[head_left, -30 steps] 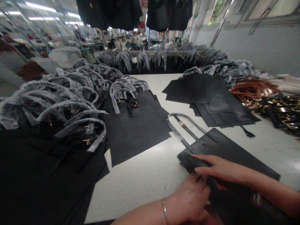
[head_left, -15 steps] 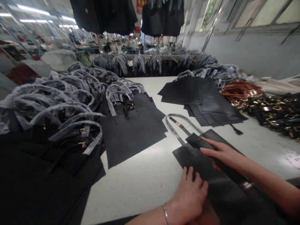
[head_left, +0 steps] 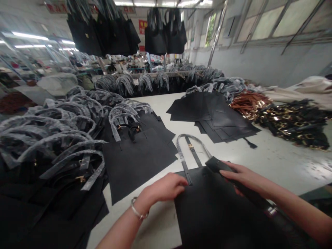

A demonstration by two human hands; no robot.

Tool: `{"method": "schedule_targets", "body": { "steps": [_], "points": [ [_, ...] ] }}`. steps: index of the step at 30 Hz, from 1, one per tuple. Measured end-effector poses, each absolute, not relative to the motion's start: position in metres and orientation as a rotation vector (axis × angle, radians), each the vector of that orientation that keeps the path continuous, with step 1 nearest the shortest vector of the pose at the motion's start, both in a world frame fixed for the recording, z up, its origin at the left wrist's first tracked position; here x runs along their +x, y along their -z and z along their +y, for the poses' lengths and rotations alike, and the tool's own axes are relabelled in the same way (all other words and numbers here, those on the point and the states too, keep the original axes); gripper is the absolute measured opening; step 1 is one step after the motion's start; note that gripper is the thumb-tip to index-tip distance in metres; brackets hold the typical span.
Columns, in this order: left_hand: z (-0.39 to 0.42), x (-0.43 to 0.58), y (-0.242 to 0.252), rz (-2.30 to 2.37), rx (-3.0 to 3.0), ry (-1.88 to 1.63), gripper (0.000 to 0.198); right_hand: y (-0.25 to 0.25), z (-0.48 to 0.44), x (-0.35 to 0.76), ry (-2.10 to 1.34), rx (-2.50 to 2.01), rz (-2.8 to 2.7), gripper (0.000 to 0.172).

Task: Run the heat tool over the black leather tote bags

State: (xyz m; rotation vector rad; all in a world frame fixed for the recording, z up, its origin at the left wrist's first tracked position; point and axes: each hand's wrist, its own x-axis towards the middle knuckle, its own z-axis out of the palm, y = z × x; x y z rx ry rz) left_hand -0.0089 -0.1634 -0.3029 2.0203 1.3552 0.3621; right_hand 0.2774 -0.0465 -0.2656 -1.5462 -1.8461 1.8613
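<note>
A black leather bag panel (head_left: 207, 207) lies on the table in front of me, its plastic-wrapped handle (head_left: 178, 147) arching away from me. Beside that handle's left leg a black strap with a gold buckle (head_left: 191, 147) sticks out past the top edge. My left hand (head_left: 168, 186), fingers curled, grips the panel's upper left edge close to the handle's base. In my right hand (head_left: 241, 176) is a long black hand-held tool (head_left: 215, 164) with a flat head and a metal ring near its lower end. Its head is over the panel's top edge, covering the handle's right base.
Black panels with wrapped handles (head_left: 137, 159) are stacked at left. More black panels (head_left: 225, 121) lie beyond the bag panel. Brown straps (head_left: 249, 103) and black buckled straps (head_left: 293, 121) are heaped at right. Finished black bags (head_left: 166, 34) hang overhead at the back.
My left hand has moved up and left to the panel's edge. The panel now lies straighter, with more of it showing. The tool stays in my right hand, and the view has tilted up.
</note>
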Motion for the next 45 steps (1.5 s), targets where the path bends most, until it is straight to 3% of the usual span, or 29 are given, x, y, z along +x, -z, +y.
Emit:
{"method": "schedule_targets", "body": {
  "steps": [4,7,12,18,25,31,36,45],
  "points": [
    [-0.079,0.014,0.329,1.792,2.126,-0.636,0.036,0.27,-0.044,0.263,-1.836,-1.546,-1.851,0.065],
    [-0.027,0.017,0.34,1.711,2.442,-0.435,0.039,0.281,-0.047,0.259,-1.799,-1.541,-1.873,0.073],
    [0.021,0.008,0.337,1.483,2.662,-0.123,0.02,0.309,-0.062,0.267,-1.688,-1.49,-1.999,0.073],
    [0.027,0.004,0.323,1.339,2.72,-0.031,0.003,0.327,-0.075,0.276,-1.597,-1.489,-1.942,0.074],
    [-0.024,0.007,0.285,1.38,2.538,0.057,0.027,0.327,-0.078,0.279,-1.573,-1.44,-1.945,0.071],
    [-0.096,0.031,0.311,1.385,1.476,-0.593,0.021,0.324,-0.08,0.276,-1.469,-1.439,-1.977,0.07],
    [-0.133,0.068,0.357,1.228,0.736,-1.167,0.044,0.306,-0.092,0.281,-1.514,-1.38,-2.013,0.072],
    [-0.143,0.091,0.374,1.127,0.542,-1.373,0.057,0.286,-0.107,0.279,-1.955,-1.292,-1.857,0.077]
  ]
}}
